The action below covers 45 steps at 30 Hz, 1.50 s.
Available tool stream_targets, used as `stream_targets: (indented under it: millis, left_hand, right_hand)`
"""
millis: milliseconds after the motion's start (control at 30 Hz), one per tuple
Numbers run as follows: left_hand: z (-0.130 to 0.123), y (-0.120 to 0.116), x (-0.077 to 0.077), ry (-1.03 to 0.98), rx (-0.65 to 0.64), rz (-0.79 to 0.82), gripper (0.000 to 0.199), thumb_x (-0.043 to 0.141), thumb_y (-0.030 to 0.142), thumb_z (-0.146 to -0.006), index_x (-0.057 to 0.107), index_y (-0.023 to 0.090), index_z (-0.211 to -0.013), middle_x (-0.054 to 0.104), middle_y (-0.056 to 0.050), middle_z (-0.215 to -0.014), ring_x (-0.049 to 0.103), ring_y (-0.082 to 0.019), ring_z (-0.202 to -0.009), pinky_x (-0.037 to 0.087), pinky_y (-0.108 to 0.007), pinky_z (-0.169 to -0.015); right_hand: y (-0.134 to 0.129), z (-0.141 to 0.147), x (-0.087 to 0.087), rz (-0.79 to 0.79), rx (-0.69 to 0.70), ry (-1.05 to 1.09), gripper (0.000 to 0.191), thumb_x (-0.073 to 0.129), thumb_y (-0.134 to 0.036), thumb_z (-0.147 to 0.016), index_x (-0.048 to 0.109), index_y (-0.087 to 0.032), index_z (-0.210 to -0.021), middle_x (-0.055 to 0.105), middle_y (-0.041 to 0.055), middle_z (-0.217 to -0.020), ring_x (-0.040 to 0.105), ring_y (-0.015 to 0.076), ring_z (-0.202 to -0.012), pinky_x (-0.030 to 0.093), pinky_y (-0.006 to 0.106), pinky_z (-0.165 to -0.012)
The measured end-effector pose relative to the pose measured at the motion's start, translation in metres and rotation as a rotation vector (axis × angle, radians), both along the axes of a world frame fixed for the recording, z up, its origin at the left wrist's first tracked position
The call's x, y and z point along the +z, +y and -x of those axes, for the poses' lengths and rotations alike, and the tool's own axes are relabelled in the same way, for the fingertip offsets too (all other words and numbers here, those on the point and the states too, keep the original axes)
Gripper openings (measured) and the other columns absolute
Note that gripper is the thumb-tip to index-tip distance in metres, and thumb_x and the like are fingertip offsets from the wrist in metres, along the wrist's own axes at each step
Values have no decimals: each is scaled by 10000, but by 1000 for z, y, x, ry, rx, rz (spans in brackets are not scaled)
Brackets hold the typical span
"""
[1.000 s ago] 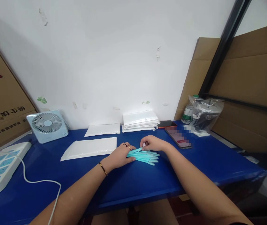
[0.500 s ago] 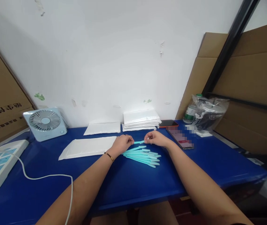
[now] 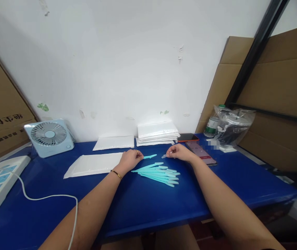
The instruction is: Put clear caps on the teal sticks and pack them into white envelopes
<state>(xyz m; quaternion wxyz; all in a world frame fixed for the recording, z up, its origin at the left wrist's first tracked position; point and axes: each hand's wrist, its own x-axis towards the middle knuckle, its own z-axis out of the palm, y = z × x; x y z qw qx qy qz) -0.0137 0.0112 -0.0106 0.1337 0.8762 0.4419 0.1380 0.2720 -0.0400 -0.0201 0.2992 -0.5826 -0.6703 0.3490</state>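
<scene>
My left hand [image 3: 131,159] is closed, pinching the handle end of a turquoise eyebrow razor [image 3: 151,156] that points to the right. Between the fingertips of my right hand [image 3: 177,152] is a small translucent cap [image 3: 164,156], apart from the razor's tip. Just below both hands, a fanned pile of turquoise eyebrow razors [image 3: 156,173] lies on the blue table, their pale capped ends to the right. Under and beside my left hand rests a white padded packet [image 3: 93,164].
Against the wall are another white packet [image 3: 114,142] and a stack of white packets [image 3: 157,133]. Two phones, one dark [image 3: 187,138] and one lit [image 3: 202,153], lie right. A fan [image 3: 49,137], power strip [image 3: 5,184] and white cable [image 3: 51,196] occupy the left; a bottle [image 3: 211,126] stands back right.
My hands have moved apart, left hand leftward and right hand rightward. The cap has come off the razor, and both are now separately visible between the hands.
</scene>
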Motion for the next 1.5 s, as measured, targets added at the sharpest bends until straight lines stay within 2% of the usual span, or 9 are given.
stream_targets:
  millis: [100, 200, 400, 600, 767, 900, 1067, 1333, 1500]
  left_hand:
    - [1, -2, 1, -58, -2, -55, 236, 559, 396, -762, 638, 270, -945, 660, 11, -897, 586, -170, -838, 390, -253, -669]
    - [1, -9, 5, -72, -26, -81, 266, 552, 453, -758, 643, 242, -893, 644, -8, -878, 579, -167, -810, 385, -251, -655]
    - [-5, -21, 9, 27, -209, -12, 271, 576, 477, -729, 668, 225, -771, 655, 2, -787, 581, -146, -745, 366, -229, -636]
    - [-4, -11, 5, 40, -105, -46, 196, 570, 386, -751, 648, 214, -697, 669, 8, -737, 585, -147, -702, 364, -243, -634]
    - [3, -8, 8, -11, -50, -52, 239, 599, 446, -735, 660, 227, -808, 659, -6, -817, 597, -163, -764, 391, -246, -644]
    - [0, -14, 12, -2, -131, -83, 272, 629, 479, -702, 683, 239, -817, 642, -9, -870, 593, -169, -813, 390, -246, -682]
    - [-4, -16, 8, 51, -217, -84, 150, 637, 393, -706, 701, 263, -745, 653, 14, -819, 588, -159, -788, 370, -247, -704]
    - [6, -8, 12, 22, -62, -60, 156, 628, 366, -697, 692, 238, -759, 658, 3, -790, 583, -154, -729, 367, -235, -629]
    - [5, -17, 16, 31, -170, 29, 245, 650, 472, -655, 701, 249, -744, 661, 17, -768, 580, -138, -687, 354, -221, -586]
  right_hand:
    - [-4, 3, 5, -94, -25, -90, 326, 706, -402, -629, 679, -153, -836, 618, 23, -710, 525, 130, -620, 401, 234, -563]
    - [-9, 16, 9, -194, 42, -165, 287, 681, -419, -662, 681, -170, -804, 601, 22, -757, 505, 125, -640, 396, 232, -575]
    - [-11, 42, 10, -150, 207, -264, 252, 700, -401, -644, 669, -170, -740, 581, 21, -788, 515, 126, -662, 387, 229, -583]
    - [-6, 26, 6, -121, 105, -256, 246, 674, -393, -666, 652, -154, -720, 594, 6, -676, 503, 122, -610, 353, 225, -539]
    - [-10, 14, 14, -141, 13, -259, 259, 687, -405, -649, 681, -158, -728, 625, 25, -696, 522, 136, -629, 360, 233, -548]
    - [-17, 26, 19, -123, 94, -224, 267, 685, -409, -647, 680, -157, -738, 639, 29, -724, 531, 140, -644, 376, 232, -564]
    - [-19, 38, 19, -29, 208, -260, 238, 695, -385, -634, 675, -163, -716, 642, 17, -709, 534, 134, -634, 368, 225, -553]
    - [-15, 17, 18, -118, 14, -310, 244, 686, -395, -639, 678, -161, -708, 620, 13, -650, 512, 133, -609, 348, 229, -536]
    - [-21, 34, 23, -81, 148, -215, 296, 707, -426, -623, 681, -161, -753, 638, 21, -733, 532, 138, -643, 379, 227, -558]
